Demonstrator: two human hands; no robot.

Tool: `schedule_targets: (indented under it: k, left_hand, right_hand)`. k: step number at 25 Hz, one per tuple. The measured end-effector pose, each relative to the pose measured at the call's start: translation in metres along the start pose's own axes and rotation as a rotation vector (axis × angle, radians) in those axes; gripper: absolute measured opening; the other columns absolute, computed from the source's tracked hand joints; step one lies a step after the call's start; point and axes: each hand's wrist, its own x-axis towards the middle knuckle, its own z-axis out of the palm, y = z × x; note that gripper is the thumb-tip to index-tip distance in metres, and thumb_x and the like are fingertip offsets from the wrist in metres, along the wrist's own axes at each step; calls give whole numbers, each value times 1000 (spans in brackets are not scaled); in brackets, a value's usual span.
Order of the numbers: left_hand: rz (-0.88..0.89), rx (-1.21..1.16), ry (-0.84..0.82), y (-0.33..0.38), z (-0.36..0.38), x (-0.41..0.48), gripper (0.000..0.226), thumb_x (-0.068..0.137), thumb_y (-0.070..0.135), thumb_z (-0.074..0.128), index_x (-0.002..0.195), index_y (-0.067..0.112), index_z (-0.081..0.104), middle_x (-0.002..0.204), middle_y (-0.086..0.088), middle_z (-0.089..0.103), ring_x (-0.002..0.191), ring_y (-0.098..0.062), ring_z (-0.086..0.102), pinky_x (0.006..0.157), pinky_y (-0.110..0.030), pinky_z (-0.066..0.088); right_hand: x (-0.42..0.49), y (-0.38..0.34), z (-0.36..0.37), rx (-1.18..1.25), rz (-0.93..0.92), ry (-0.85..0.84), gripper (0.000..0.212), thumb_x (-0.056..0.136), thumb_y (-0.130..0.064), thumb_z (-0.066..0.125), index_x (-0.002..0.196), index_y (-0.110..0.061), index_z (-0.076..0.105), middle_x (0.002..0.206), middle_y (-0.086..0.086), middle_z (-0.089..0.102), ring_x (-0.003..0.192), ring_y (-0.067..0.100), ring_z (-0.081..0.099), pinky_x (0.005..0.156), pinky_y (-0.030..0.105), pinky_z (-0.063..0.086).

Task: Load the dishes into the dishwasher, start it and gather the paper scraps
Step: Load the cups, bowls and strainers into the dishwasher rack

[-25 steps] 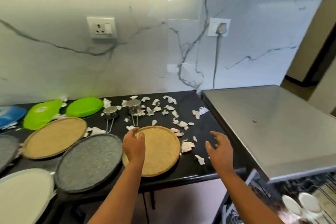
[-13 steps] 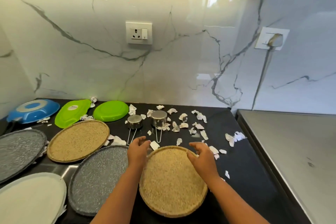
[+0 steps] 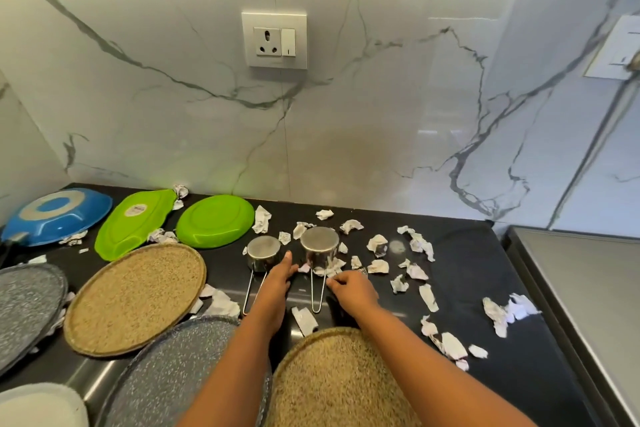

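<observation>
Both hands reach forward over the black worktop (image 3: 467,243).

1. Left hand (image 3: 277,282): fingers straight and close together, holding nothing. The fingertips lie between the two steel cups, just beside the left steel cup (image 3: 263,250).
2. Right hand (image 3: 353,288): fingers curled inward, tips at the wire handle (image 3: 317,311) of the right steel cup (image 3: 319,244). It cannot be told whether they grip the handle or a scrap.
3. Both cups stand upside down just ahead of the hands, handles pointing back toward the person.
4. Paper scraps (image 3: 379,244): scattered on the worktop, mostly ahead and to the right of the right hand. One scrap (image 3: 304,321) lies between the two forearms; others lie left of the left hand.
5. A tan woven plate (image 3: 339,385) lies under the forearms; a second tan plate (image 3: 135,298) lies left of the left hand.
6. A grey speckled plate (image 3: 166,374) lies under the left forearm.
7. Two green plates (image 3: 214,220), a blue dish (image 3: 57,215), another grey plate (image 3: 27,308) and a white plate (image 3: 38,406) lie further left.
8. A grey metal surface (image 3: 588,288) adjoins the worktop, well right of the right hand.
</observation>
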Motion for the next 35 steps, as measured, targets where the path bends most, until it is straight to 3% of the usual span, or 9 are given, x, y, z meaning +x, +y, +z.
schedule_targets:
  k: [2,5,10,14,19,22,25,28,35]
  left_hand:
    - [1,-10,-6,-2,2,7,49,91,53,46,124,17,49,120,-1,59,105,-11,55,86,-27,43]
    - [15,82,-26,-14,3,18,79,68,78,55,126,25,54,127,1,58,119,-18,53,105,-46,38]
    - [44,87,2,-10,9,12,54,89,56,46,128,20,53,125,3,58,120,-16,49,107,-47,35]
    - [-5,-153,42,9,24,-2,26,94,40,47,103,18,57,88,-5,68,83,-12,56,71,-31,39]
    - [-44,-503,-38,18,47,-26,16,93,22,52,96,8,59,80,-7,69,80,-18,59,63,-28,51]
    - [-116,-572,-105,20,64,-56,14,94,15,50,87,6,59,78,-10,66,80,-20,59,61,-29,57]
    - [-149,-543,-133,16,77,-93,16,95,12,48,85,7,59,84,-10,61,80,-20,57,71,-30,48]
    - [-215,-487,-193,0,82,-131,17,96,12,46,89,5,60,87,-10,61,79,-20,57,70,-28,48]
    - [-317,-442,-344,-48,88,-217,20,91,25,57,84,6,60,61,-4,61,67,-15,54,48,-20,53]
  right_hand:
    - [12,-9,5,-20,86,21,35,78,-54,63,63,-22,60,78,-3,68,88,20,63,86,34,42]
    - [16,-17,12,-55,171,98,26,72,-48,69,77,-23,64,90,-2,70,96,21,60,82,34,33]
    - [12,-17,7,190,182,100,18,78,-29,63,64,-18,60,77,1,67,91,25,59,77,36,27]
    - [-6,-13,-5,233,133,148,27,81,-25,61,55,-19,53,71,-3,62,85,21,57,77,36,27]
    - [-41,16,-32,322,30,201,39,81,-14,66,44,-19,55,36,-10,45,45,5,43,52,23,37]
    - [-76,40,-51,356,-37,253,17,80,-13,69,64,-9,71,53,-8,57,54,8,52,55,21,41]
    - [-117,60,-64,513,-24,343,19,79,-9,69,61,-13,69,57,3,63,56,21,62,57,35,51]
    - [-165,78,-69,613,31,420,24,80,-4,68,57,-11,67,56,5,61,52,18,57,49,31,47]
    - [-288,116,-66,799,194,471,10,87,-4,60,81,-1,68,70,14,67,51,18,62,45,25,50]
